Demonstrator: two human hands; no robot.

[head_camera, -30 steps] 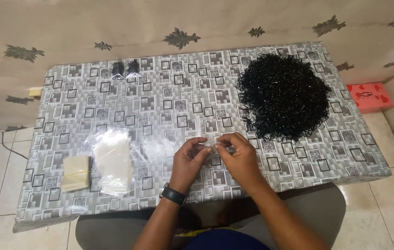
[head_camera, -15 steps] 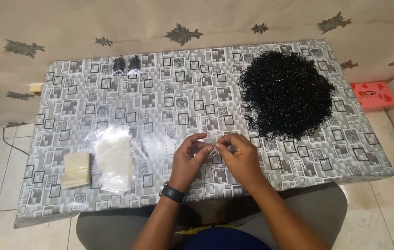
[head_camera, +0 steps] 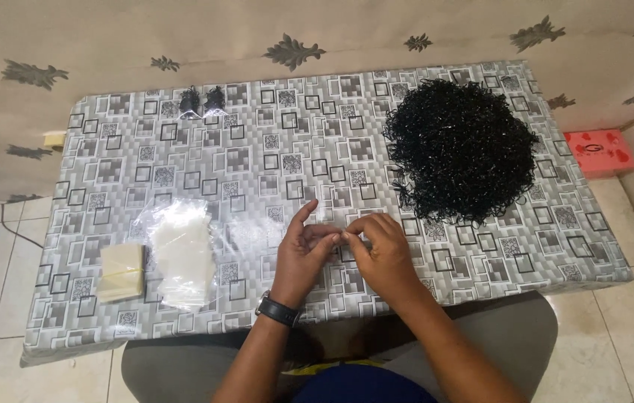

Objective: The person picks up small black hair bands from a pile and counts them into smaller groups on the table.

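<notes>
Head view: left hand [head_camera: 303, 250] and right hand [head_camera: 378, 250] meet fingertip to fingertip low over the near middle of the patterned table [head_camera: 272, 142], both pinched shut on something small and clear between them, probably a little plastic bag, though it is too faint to name for sure. The black pile of small loops [head_camera: 460, 149] lies well apart at the far right; a loose stack of clear bags [head_camera: 181, 250] and a banded cream packet [head_camera: 122, 271] sit to the left, two filled dark bags [head_camera: 202, 101] at the far edge. Judgement: keep the pinch light and near the edge, working close above the tabletop so nothing slips.
</notes>
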